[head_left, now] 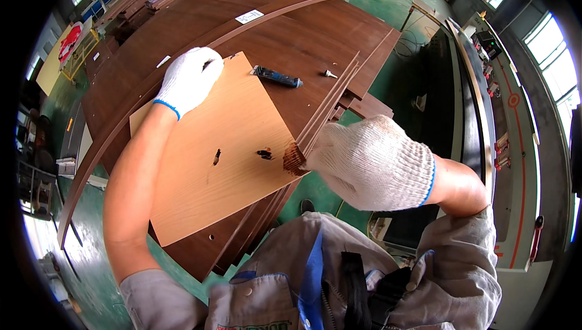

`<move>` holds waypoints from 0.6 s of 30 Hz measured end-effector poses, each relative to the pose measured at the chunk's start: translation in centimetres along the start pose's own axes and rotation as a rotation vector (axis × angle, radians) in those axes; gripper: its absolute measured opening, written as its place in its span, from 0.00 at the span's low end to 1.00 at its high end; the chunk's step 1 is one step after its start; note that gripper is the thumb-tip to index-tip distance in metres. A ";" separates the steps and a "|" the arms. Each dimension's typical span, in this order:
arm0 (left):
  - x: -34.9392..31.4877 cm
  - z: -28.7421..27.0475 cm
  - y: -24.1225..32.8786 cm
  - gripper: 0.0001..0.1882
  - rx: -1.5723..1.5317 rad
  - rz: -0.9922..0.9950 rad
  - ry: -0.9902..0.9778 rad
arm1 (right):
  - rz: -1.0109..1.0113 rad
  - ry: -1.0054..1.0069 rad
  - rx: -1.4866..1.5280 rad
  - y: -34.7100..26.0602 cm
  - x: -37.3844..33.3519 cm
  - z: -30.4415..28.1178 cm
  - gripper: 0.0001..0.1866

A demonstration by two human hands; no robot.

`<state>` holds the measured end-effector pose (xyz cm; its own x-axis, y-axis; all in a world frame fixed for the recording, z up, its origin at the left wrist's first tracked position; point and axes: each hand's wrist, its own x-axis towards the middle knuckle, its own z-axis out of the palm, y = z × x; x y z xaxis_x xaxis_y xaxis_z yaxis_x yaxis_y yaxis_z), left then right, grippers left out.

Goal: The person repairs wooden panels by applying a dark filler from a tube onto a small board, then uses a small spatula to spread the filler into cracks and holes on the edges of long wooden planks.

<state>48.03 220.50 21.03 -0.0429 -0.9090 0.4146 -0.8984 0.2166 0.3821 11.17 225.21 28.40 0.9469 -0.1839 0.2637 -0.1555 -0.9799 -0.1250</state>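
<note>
My left hand [191, 80], in a white knit glove with a blue cuff edge, is closed at the far edge of a light wood-grain board [218, 124], beside a long brown strip [291, 7]. What its fingers hold, if anything, is hidden. At the board's right corner my right hand [373, 163], gloved alike, is closed, and its grip is hidden too. Next to its fingers lies a streaky red-brown patch [294, 159]. Two dark blobs, one [217, 157] to the left and one [264, 154] nearer the patch, mark the board. A dark tube [277, 76] lies beyond the board.
Stacked dark brown panels [315, 33] lie under the board. A small white nozzle-like piece [330, 74] and a white label [248, 16] rest on them. To the right stands a long machine [515, 136] with a black bed. Green floor [97, 257] shows at the left.
</note>
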 end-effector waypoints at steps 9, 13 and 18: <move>0.2 -0.1 0.4 0.12 0.006 0.001 -0.002 | 0.156 0.026 0.037 1.0 0.7 0.7 0.06; 0.1 -0.1 0.3 0.11 0.000 0.007 0.004 | 0.058 0.020 0.038 1.0 0.2 0.0 0.06; -0.4 -0.5 0.1 0.10 0.023 -0.037 -0.014 | 0.117 0.073 0.362 1.9 -0.2 0.6 0.08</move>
<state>48.17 221.06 21.26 -0.0148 -0.9211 0.3891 -0.9094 0.1742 0.3777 10.85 223.40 27.52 0.9042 -0.3105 0.2932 -0.1394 -0.8636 -0.4846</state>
